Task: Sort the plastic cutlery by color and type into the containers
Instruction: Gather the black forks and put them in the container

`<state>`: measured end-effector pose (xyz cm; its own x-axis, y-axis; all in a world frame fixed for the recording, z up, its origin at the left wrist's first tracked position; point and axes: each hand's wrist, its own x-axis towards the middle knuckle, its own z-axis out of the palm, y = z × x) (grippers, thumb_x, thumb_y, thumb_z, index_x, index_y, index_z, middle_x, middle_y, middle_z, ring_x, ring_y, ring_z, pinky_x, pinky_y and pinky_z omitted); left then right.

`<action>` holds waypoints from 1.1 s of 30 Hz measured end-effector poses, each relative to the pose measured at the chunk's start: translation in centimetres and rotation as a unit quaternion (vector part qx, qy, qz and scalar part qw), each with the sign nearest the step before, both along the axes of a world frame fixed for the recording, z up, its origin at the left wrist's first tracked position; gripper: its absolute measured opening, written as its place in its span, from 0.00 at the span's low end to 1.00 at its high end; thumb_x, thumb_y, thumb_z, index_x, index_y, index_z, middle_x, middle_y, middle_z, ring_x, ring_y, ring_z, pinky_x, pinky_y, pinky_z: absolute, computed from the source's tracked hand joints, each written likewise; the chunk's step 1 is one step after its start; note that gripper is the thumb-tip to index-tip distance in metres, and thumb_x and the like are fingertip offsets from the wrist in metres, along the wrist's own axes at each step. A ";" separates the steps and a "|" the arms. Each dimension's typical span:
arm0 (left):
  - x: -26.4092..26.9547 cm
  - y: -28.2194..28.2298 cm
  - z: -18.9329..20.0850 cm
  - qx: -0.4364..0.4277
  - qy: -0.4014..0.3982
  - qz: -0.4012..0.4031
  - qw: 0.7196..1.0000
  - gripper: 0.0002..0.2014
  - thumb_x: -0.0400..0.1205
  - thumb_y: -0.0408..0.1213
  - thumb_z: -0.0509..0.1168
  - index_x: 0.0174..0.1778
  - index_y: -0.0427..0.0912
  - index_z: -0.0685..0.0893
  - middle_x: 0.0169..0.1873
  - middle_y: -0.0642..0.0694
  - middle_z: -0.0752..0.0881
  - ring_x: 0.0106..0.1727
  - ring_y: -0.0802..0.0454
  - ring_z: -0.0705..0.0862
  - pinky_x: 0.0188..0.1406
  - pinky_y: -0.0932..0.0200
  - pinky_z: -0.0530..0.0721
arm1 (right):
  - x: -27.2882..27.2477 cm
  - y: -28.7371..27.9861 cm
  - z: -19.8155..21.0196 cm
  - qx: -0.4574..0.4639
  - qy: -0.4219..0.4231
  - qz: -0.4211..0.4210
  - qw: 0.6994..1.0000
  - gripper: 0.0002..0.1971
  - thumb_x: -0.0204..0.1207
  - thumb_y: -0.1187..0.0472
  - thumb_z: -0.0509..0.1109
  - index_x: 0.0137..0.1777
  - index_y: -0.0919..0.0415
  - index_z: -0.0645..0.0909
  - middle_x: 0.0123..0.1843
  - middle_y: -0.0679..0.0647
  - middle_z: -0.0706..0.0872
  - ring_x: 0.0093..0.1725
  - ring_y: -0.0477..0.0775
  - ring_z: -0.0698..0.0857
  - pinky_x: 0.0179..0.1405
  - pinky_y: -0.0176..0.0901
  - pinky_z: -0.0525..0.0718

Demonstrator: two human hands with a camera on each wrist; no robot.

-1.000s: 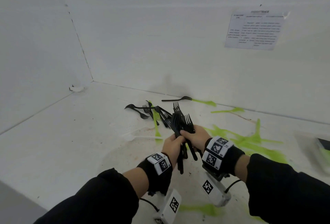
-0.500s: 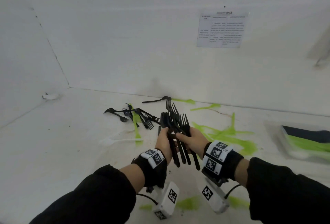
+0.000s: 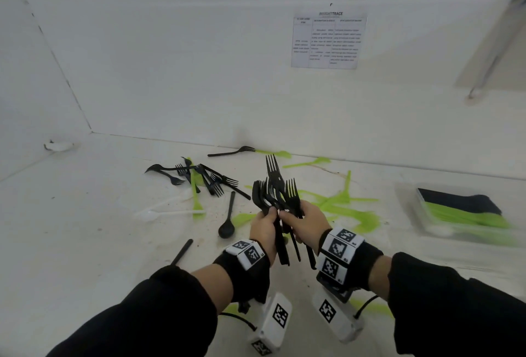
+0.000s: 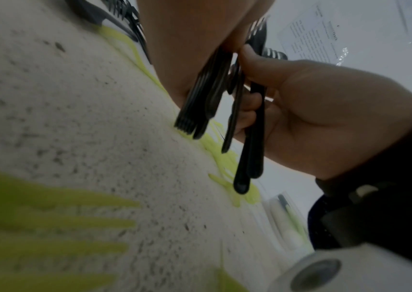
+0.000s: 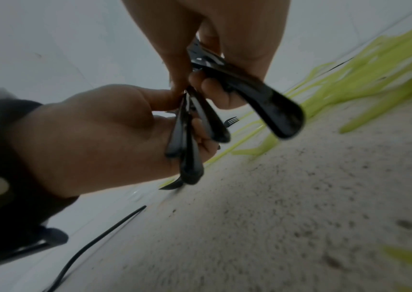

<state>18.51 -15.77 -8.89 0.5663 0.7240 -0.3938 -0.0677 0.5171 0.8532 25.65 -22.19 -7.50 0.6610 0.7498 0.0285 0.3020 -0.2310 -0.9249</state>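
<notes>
Gripping one bunch of black forks (image 3: 274, 191) with both hands above the table (image 3: 85, 228), tines up, handles hanging down between the wrists. Left hand (image 3: 264, 231) has fingers and thumb curled round the handles; right hand (image 3: 306, 224) pinches the same bunch from the other side.

Head view only: loose black forks (image 3: 210, 178) in a heap further back left, one black spoon (image 3: 227, 221) lying just left of the left hand, white spoon (image 3: 170, 213) further left, green cutlery (image 3: 347, 205) scattered behind and right of the hands, clear container (image 3: 461, 211) at far right with black and green pieces inside, blurred. Printed sheet (image 3: 328, 39) on the back wall.

Left wrist view adds: right thumb pressed on the handles, handle ends fanned out clear of the table.

Right wrist view adds: left thumb on the bunch, one handle splayed out wide from the rest; tines hidden there.
</notes>
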 end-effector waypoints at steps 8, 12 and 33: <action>0.5 -0.7 0.3 -0.004 -0.015 0.027 1.000 0.12 0.88 0.36 0.51 0.54 0.37 0.79 0.40 0.40 0.83 0.36 0.46 0.81 0.31 0.56 0.77 | -0.1 -1.8 0.7 -0.029 0.027 0.058 0.998 0.09 0.80 0.66 0.62 0.38 0.56 0.74 0.25 0.48 0.69 0.19 0.43 0.68 0.22 0.35 0.65; 0.8 -0.3 0.8 -0.033 -0.010 0.052 0.998 0.13 0.88 0.38 0.53 0.55 0.36 0.79 0.45 0.34 0.81 0.42 0.40 0.81 0.43 0.47 0.77 | 0.2 -2.3 1.5 -0.009 0.129 0.078 0.989 0.11 0.81 0.67 0.58 0.37 0.61 0.73 0.22 0.54 0.71 0.16 0.48 0.67 0.15 0.35 0.65; 2.5 -1.1 0.5 0.024 -0.048 -0.005 0.999 0.10 0.86 0.31 0.57 0.60 0.33 0.79 0.45 0.38 0.85 0.42 0.45 0.84 0.35 0.52 0.87 | 2.9 -0.8 0.3 -0.070 -0.050 -0.002 0.996 0.10 0.78 0.57 0.66 0.56 0.59 0.80 0.32 0.46 0.77 0.28 0.47 0.74 0.28 0.36 0.72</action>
